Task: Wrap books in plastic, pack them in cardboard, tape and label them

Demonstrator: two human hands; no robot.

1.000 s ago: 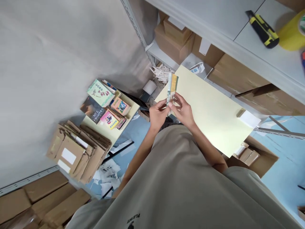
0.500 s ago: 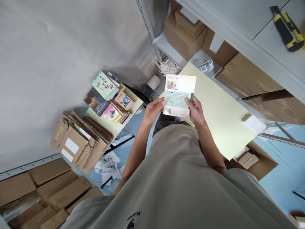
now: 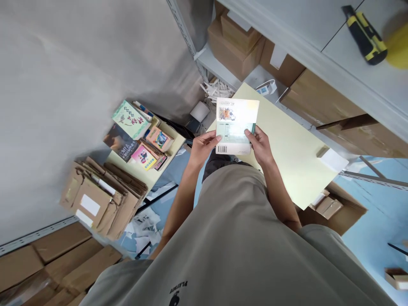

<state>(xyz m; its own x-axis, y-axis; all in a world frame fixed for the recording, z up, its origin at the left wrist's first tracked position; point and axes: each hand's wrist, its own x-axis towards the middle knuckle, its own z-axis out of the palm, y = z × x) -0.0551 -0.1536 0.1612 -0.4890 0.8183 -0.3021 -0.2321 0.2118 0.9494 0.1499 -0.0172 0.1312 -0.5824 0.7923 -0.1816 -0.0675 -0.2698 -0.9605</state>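
Note:
Between my two hands is a book (image 3: pixel 236 117) with a white and green cover, a small coloured picture and a barcode in one corner. My left hand (image 3: pixel 204 146) pinches its lower left edge, thumb on the front. On the opposite side my right hand (image 3: pixel 259 143) grips the edge, with the thumb laid over the green text panel. The fingers behind the book are hidden. Beneath it lies a pale yellow tabletop (image 3: pixel 287 148), bearing a small white box (image 3: pixel 333 160) near its right corner.
To the left, a small table (image 3: pixel 174 146) carries several books (image 3: pixel 131 119) beside a stack of folded cardboard (image 3: pixel 102 195). A yellow and black utility knife (image 3: pixel 365 36) rests on the upper right shelf (image 3: pixel 302 25). Cardboard boxes (image 3: pixel 325 100) line the shelving. Paper scraps (image 3: pixel 145 225) litter the floor.
The view has shifted slightly, so the surroundings, mainly the shelf and side table, appear further left. Both hands keep their hold on the book, and my left thumb rests slightly further over its edge.

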